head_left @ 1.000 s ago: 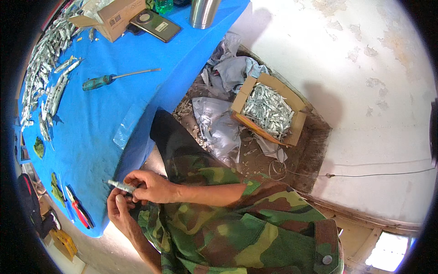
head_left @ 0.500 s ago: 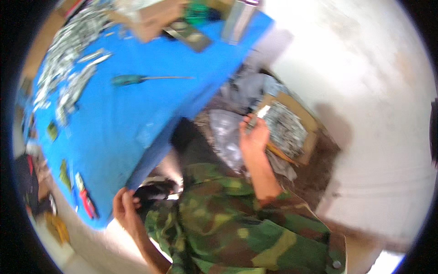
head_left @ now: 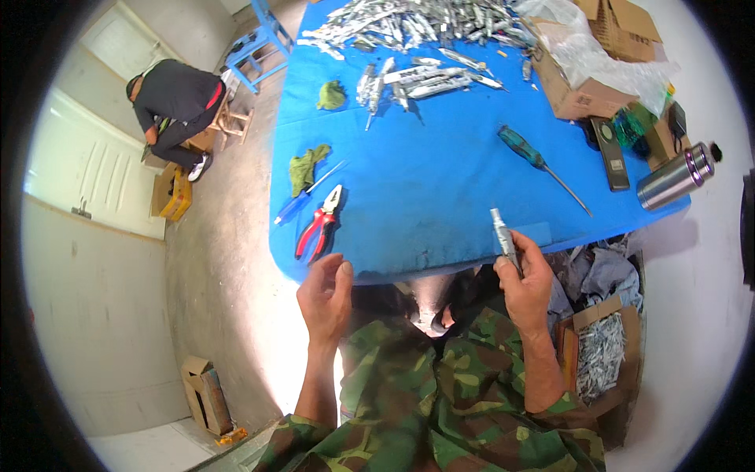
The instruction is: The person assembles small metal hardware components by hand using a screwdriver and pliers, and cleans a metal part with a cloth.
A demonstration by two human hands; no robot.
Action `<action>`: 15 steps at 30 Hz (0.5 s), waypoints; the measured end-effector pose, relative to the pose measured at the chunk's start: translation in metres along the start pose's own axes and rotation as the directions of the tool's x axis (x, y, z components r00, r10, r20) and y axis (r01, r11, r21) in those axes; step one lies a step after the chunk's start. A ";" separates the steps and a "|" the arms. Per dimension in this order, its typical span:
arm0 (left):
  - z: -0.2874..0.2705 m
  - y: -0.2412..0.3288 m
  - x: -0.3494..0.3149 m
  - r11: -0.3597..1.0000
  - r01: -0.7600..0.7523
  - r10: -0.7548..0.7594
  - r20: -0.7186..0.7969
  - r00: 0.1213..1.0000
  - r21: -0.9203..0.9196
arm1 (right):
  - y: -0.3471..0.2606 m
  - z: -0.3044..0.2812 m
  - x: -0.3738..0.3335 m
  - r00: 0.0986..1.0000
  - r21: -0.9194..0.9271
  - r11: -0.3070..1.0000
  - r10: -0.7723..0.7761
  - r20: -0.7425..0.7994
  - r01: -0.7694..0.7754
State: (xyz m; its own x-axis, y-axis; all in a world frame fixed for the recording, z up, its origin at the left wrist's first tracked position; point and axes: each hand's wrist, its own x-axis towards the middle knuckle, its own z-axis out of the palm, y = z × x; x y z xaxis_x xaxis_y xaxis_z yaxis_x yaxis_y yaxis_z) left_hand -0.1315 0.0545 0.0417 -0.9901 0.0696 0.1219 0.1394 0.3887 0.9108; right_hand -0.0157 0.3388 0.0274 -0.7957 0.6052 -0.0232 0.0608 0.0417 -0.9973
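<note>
In my right hand [head_left: 525, 287] is a slim silver tube-shaped piece [head_left: 504, 236], held upright between thumb and fingers over the near table edge. My left hand [head_left: 325, 297], loosely curled with the thumb apart, shows nothing in it. It is just below red-handled pliers [head_left: 318, 224] on the blue-covered table [head_left: 425, 173]. By the pliers lie a small blue screwdriver [head_left: 303, 200] and a crumpled green cloth [head_left: 305, 169]. A larger teal-handled screwdriver [head_left: 543, 169] lies to the right. Farther back are a small group of similar silver pieces [head_left: 425, 79] and a large pile [head_left: 425, 22].
A steel flask [head_left: 676, 177] and a dark flat device [head_left: 610, 153] occupy the right end, near a cardboard box [head_left: 578, 86]. Below, an open carton of silver pieces [head_left: 602, 358] stands beside grey cloth [head_left: 605, 271]. Another person [head_left: 177, 110] sits bent over at far left.
My view has swung round to face the table. My right hand, still holding the silver piece, has come from beside the carton to the table's near edge.
</note>
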 end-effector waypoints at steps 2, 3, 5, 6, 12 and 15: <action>-0.011 -0.005 0.012 0.996 -0.041 0.046 -0.051 0.998 0.082 | -0.008 0.014 0.017 0.975 -0.261 0.940 -0.218 0.034 0.219; -0.014 -0.005 0.018 0.993 -0.053 0.062 -0.078 0.995 0.108 | -0.013 0.021 0.023 0.965 -0.295 0.919 -0.256 0.053 0.260; -0.023 -0.011 0.029 0.974 -0.080 0.108 -0.125 0.986 0.210 | -0.023 0.035 0.034 0.947 -0.373 0.871 -0.305 0.104 0.322; -0.026 -0.013 0.034 0.957 -0.100 0.139 -0.129 0.982 0.273 | -0.023 0.040 0.041 0.926 -0.418 0.827 -0.355 0.129 0.375; -0.028 -0.020 0.059 0.743 -0.280 0.358 -0.008 0.934 0.608 | -0.008 0.079 0.076 0.823 -0.545 0.629 -0.509 0.250 0.554; -0.028 -0.029 0.066 0.721 -0.269 0.308 0.052 0.950 0.638 | -0.001 0.092 0.079 0.799 -0.556 0.585 -0.525 0.294 0.590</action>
State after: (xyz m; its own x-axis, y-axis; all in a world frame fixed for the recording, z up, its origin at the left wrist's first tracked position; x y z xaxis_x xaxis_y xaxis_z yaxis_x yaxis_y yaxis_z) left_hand -0.2018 0.0222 0.0340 -0.8966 0.2339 0.3761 0.3774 0.8479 0.3724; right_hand -0.1340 0.3139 0.0198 -0.8448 0.2275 0.4842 -0.0983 0.8237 -0.5585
